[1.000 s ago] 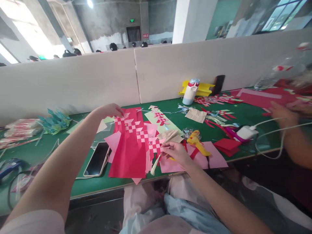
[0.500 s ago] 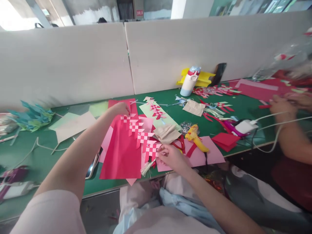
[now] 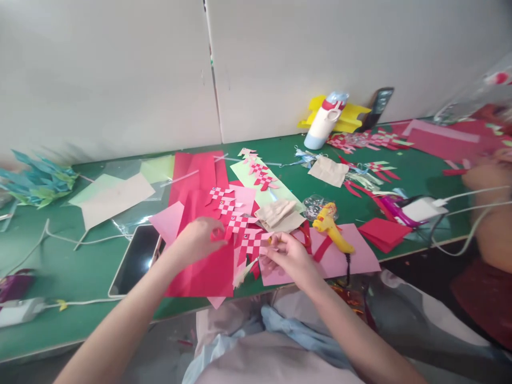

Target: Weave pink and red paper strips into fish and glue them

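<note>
A string of red-and-pink checked woven paper fish (image 3: 238, 223) slants across red paper sheets (image 3: 200, 266). At the tail end of the lowest fish (image 3: 251, 244), my right hand (image 3: 291, 257) pinches with thumb and fingers closed; the exact grip is partly hidden. My left hand (image 3: 200, 240) hovers over the red paper, left of the fish, its fingers curved and apart with nothing in them. Below the lowest fish hangs a pale tassel (image 3: 244, 274). Smaller woven fish (image 3: 260, 176) lie on a pale green sheet (image 3: 282, 191) behind.
A yellow glue gun (image 3: 334, 229) rests on pink paper (image 3: 360, 250), right of my hand. Folded beige cloth (image 3: 280, 216) lies close by. A phone (image 3: 136, 261) is at left. A bottle (image 3: 326, 120) stands near the partition (image 3: 120, 74). Another person's arm (image 3: 490, 213) reaches in at right.
My left hand has left the top fish and come down toward me, its fingers now apart. My right hand stays by the lowest fish's tail. The view has tilted down.
</note>
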Tool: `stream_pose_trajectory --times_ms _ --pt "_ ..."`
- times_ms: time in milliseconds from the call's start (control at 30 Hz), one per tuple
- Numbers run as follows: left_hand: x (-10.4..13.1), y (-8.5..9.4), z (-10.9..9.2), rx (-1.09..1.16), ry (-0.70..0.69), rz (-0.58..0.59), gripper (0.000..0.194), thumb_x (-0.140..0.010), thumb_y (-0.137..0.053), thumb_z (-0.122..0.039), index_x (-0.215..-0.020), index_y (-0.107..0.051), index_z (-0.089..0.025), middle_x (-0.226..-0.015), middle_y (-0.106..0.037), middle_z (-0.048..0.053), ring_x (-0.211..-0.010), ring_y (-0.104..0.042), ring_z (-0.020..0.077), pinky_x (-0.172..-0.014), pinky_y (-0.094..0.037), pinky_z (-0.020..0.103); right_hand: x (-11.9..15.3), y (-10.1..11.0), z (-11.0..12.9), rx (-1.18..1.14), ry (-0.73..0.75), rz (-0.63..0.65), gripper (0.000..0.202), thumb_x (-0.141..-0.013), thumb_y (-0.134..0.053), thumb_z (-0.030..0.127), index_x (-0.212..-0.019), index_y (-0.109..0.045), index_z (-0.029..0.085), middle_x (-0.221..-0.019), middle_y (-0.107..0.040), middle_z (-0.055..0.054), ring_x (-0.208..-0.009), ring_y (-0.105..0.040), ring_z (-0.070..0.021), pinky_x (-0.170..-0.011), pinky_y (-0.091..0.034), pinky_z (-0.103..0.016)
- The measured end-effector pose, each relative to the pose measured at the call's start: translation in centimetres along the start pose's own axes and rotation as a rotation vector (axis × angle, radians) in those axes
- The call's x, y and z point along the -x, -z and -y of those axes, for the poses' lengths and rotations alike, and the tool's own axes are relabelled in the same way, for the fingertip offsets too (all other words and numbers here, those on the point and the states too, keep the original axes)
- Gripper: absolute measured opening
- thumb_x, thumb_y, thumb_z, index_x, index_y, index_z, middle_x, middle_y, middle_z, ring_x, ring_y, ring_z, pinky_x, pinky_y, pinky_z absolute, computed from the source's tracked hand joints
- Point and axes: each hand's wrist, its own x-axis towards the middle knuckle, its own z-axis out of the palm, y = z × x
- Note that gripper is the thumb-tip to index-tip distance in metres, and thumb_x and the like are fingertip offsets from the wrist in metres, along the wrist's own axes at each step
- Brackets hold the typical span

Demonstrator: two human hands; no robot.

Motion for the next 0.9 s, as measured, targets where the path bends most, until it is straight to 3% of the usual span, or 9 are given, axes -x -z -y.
stream_pose_trajectory --times_ms 133,267,533,700,900 --pt "1.1 -2.9 -1.5 -0.107 0.028 -0.120 0.018 -0.084 -0.055 -0.038 -0.089 -0.061 -0.022 -0.094 -0.067 0.008 -0.091 -0.060 0.0244 -0.071 -0.046 0.033 0.0 0.0 0.4 -0.058 -0.027 0.009 0.048 -0.062 -0.079 0.042 -0.079 -0.039 0.023 -0.062 -0.066 0.003 -0.053 -0.067 -0.0165 -0.046 -0.052 -0.024" --pt "0.9 -3.9 -1.8 -0.193 0.008 -0.173 0.022 -0.091 -0.042 -0.030 -0.084 -0.062 -0.022 -0.088 -0.066 0.010 -0.083 -0.060 0.0237 -0.066 -0.046 0.034 -0.1 0.2 0.4 -0.082 -0.031 0.023 0.048 -0.063 -0.079 0.043 -0.078 -0.039 0.023 -0.062 -0.066 0.003 -0.053 -0.067 -0.0161 -0.047 -0.053 -0.024" --pt "1.1 -4.5 -0.7 -0.172 -0.024 -0.193 0.020 -0.086 -0.047 -0.024 -0.085 -0.067 -0.028 -0.077 -0.067 0.008 -0.077 -0.062 0.0219 -0.060 -0.045 0.031 -0.7 0.6 0.1 -0.055 -0.042 0.026 0.046 -0.065 -0.077 0.043 -0.079 -0.038 0.023 -0.061 -0.066 0.003 -0.054 -0.068 -0.0178 -0.047 -0.052 -0.025" --pt "1.3 -4.0 -1.0 -0.140 0.072 -0.143 0.028 -0.092 -0.038 -0.028 -0.083 -0.064 -0.026 -0.088 -0.069 0.007 -0.075 -0.064 0.0194 -0.058 -0.042 0.029 -0.7 0.6 0.1 0.008 -0.069 0.020 0.042 -0.068 -0.074 0.042 -0.079 -0.038 0.024 -0.060 -0.066 0.004 -0.050 -0.067 -0.0172 -0.043 -0.050 -0.024" --pt "2.0 -2.4 -1.2 -0.019 0.199 -0.115 0.023 -0.089 -0.041 -0.032 -0.079 -0.062 -0.026 -0.089 -0.070 0.004 -0.075 -0.065 0.0201 -0.058 -0.043 0.028 -0.7 0.7 0.0 0.014 -0.072 0.025 0.041 -0.067 -0.073 0.040 -0.076 -0.036 0.025 -0.059 -0.065 0.005 -0.049 -0.067 -0.0187 -0.042 -0.050 -0.025"
